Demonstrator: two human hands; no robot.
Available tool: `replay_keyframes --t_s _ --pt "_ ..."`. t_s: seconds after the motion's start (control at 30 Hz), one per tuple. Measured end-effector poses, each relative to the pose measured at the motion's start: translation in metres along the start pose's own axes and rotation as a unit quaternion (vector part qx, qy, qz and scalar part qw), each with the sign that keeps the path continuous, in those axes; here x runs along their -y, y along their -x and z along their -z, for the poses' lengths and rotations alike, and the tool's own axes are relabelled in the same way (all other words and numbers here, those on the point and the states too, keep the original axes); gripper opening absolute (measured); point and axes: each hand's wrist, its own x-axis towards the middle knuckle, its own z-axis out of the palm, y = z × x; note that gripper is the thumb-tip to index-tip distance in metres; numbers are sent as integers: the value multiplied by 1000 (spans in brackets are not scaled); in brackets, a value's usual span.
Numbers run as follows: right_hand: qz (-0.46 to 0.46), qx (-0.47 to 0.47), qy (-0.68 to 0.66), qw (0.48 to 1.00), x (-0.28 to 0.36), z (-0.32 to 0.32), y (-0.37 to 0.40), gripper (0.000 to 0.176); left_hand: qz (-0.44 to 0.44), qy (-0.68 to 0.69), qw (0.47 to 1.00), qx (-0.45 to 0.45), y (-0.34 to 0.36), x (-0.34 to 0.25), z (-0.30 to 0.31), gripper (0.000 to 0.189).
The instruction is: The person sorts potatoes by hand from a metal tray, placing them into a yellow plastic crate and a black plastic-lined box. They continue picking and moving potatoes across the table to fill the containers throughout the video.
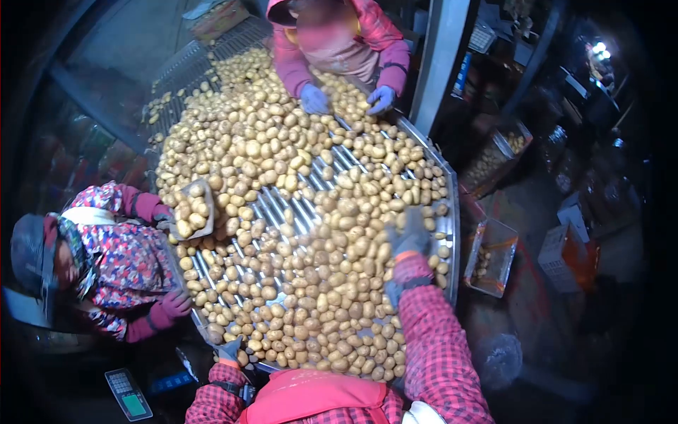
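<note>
Several small yellow potatoes (pixel 311 233) cover a metal roller table (pixel 452 212). My right hand (pixel 409 237), in a grey glove with a red plaid sleeve, hovers over the potatoes near the table's right edge. Its fingers are stretched out and nothing shows in them. My left hand (pixel 229 350), also gloved, rests low at the table's near left corner beside the potatoes. Its fingers are too small and dark to read.
A person in a floral jacket (pixel 120 261) at the left holds a scoop of potatoes (pixel 192 210). A person in a pink jacket (pixel 339 42) at the far end has both blue-gloved hands on the pile. A clear bin (pixel 492 256) stands right of the table. A scale (pixel 128 394) lies at the lower left.
</note>
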Motion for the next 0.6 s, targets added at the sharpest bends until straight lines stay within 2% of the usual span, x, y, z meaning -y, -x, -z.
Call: replay_keyframes --t_s 0.07,0.13,0.17,0.2,0.27,0.3,0.33,0.37,0.4,0.43,0.47,0.5,0.53,0.6 --pt "-34 84 -117 989 26 4 35 82 21 77 997 12 10 -18 -12 28" --pt "169 219 -107 955 46 37 44 85 59 87 994 41 -15 14 13 29" --pt "158 235 -190 940 40 38 37 83 62 88 994 37 -15 11 10 30" --pt "81 221 -203 951 46 50 21 76 65 89 993 31 -11 8 8 30" --pt "58 148 -31 987 24 65 -31 60 58 66 996 31 -22 20 17 31" --pt "34 14 -93 995 -19 30 -40 56 48 42 997 35 -49 52 35 31" --pt "80 -88 16 993 -61 2 -48 61 38 18 998 40 -65 67 45 32" --pt "79 -60 92 991 -90 -12 -50 62 76 64 994 47 -49 47 32 32" --pt "83 -32 167 982 -118 -25 -52 64 85 51 994 44 -61 58 38 34" --pt "77 -15 237 968 -115 -21 -39 64 94 77 991 49 -25 21 19 34" --pt "7 2 237 971 -98 -12 -22 63 102 103 988 54 23 -36 -11 35" --pt "-62 20 240 968 -84 -5 -4 63 38 55 995 70 -38 39 29 34" --pt "-193 39 171 965 -51 0 19 61 -27 9 996 79 -90 101 63 34" --pt "-46 -37 165 985 -54 -12 75 60 84 105 989 58 -47 52 35 33"
